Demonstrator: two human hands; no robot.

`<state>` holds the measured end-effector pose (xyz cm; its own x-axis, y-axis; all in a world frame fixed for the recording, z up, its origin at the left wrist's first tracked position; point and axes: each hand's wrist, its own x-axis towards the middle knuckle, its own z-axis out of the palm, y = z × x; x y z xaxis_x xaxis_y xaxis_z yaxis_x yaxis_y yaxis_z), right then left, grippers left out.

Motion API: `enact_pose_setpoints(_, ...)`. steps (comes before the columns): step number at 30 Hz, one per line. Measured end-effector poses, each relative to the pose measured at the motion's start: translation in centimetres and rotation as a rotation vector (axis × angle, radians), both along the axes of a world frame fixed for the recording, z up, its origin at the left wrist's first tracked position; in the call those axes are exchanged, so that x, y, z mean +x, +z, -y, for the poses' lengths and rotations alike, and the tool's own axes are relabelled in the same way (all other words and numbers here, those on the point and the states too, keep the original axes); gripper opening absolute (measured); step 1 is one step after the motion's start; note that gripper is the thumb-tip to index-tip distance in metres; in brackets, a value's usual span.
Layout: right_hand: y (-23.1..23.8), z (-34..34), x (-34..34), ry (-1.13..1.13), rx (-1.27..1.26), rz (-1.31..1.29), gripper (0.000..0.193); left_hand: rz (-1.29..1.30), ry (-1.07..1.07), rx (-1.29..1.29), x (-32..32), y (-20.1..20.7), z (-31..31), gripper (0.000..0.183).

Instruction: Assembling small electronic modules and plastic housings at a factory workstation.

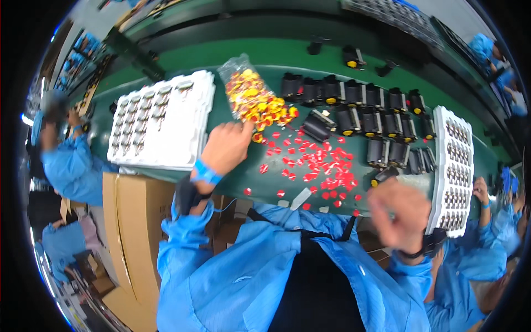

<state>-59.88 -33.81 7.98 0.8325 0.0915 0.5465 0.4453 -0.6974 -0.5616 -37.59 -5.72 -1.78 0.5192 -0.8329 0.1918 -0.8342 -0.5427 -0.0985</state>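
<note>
My left hand (pixel 227 146) reaches to the mouth of a clear plastic bag (pixel 233 69), its fingers bent together among small round yellow-and-red parts (pixel 271 113) spilling out. Whether a part is pinched there is hidden by the hand. My right hand (pixel 399 213) is smeared by motion above the table's near edge, left of a white tray; its fingers look curled, but their grip is unclear. Between the hands lie many red scraps (pixel 326 166). One black cylindrical unit (pixel 318 125) lies tilted beyond the scraps, apart from both hands.
Several black units with yellow ends (pixel 365 119) stand in rows at the back right. White trays of small metal parts flank the green table: one at left (pixel 180 135), one at right (pixel 440 205). A cardboard box (pixel 138 221) stands below left. Co-workers sit on both sides.
</note>
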Motion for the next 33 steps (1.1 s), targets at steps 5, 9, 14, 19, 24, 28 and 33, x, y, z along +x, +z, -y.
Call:
enact_pose_setpoints(5, -6.3, -5.0, -0.8, 0.012, 0.587, -0.373, 0.007, 0.09, -0.2, -0.258, -6.7, 2.5, 0.8, 0.029)
enact_pose_setpoints(9, -8.8, -6.2, 0.7, 0.078, 1.389, -0.81, 0.025, 0.054, -0.478, -0.515, -10.7, 1.8, 4.6, 0.036)
enact_pose_setpoints(14, -9.6, -5.3, -0.6, 0.154, 1.592, -0.744, 0.023, -0.066, -0.51, -0.672, -13.6, 1.5, 6.9, 0.034)
enact_pose_setpoints(19, -8.7, -4.1, -0.9, 0.237, 1.751, -0.665, 0.024, -1.126, -0.005, -0.94, -15.3, 3.0, 7.3, 0.014)
enact_pose_setpoints(24, -8.7, -4.0, -1.5, 0.274, 1.955, -0.678, 0.025, -1.34, -0.115, -0.799, -14.7, 3.5, 9.1, 0.012)
enact_pose_setpoints(28, -9.2, -4.0, -2.4, 0.211, 1.968, -0.6, 0.026, -1.385, -0.158, -0.861, -15.5, 3.7, 10.3, 0.009)
enact_pose_setpoints(33, -9.1, -4.1, -3.1, 0.108, 1.835, -0.559, 0.028, -1.431, -0.099, -0.843, -16.3, 3.8, 10.4, 0.006)
